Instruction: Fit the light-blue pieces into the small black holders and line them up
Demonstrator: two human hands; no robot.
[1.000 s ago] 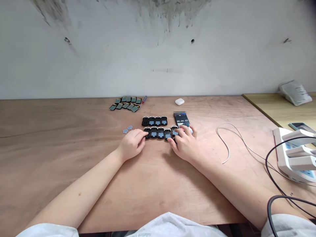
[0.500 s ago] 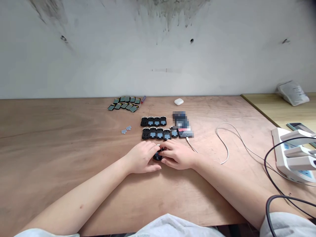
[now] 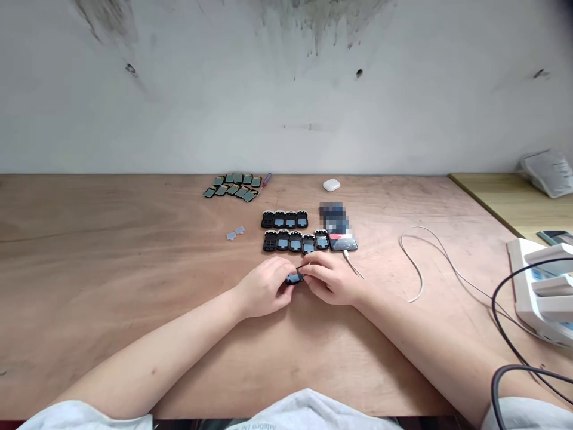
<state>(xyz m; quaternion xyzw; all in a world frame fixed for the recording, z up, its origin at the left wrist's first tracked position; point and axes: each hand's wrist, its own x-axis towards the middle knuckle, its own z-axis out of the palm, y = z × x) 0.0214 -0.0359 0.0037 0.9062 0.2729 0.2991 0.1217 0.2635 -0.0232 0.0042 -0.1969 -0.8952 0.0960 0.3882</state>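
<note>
Between my hands, a small black casing (image 3: pixel 293 278) with a blue-grey piece inside is tilted just above or on the table. The fingers and thumb of my left hand (image 3: pixel 265 288) close round its left side. On the other side, my right hand (image 3: pixel 331 279) has its fingertips pressed to the casing's right end, partly covering it. Just beyond my fingers are two rows of similar black casings (image 3: pixel 295 241), most with a blue-grey piece in them. Two loose translucent pieces (image 3: pixel 235 233) rest to the left of these rows.
Several screen modules (image 3: pixel 233 189) and a screwdriver (image 3: pixel 265 183) lie near the wall. A phone (image 3: pixel 344 241) with a white cable (image 3: pixel 353 264) sits right of the casings, a white earbud case (image 3: pixel 331 185) behind it. At the right edge stands a power strip (image 3: pixel 519 275) with black cables.
The casing has been tilted up, and my left thumb has come in to grip it. My right fingers have drawn together at its right end. The camera view has shifted slightly left.
</note>
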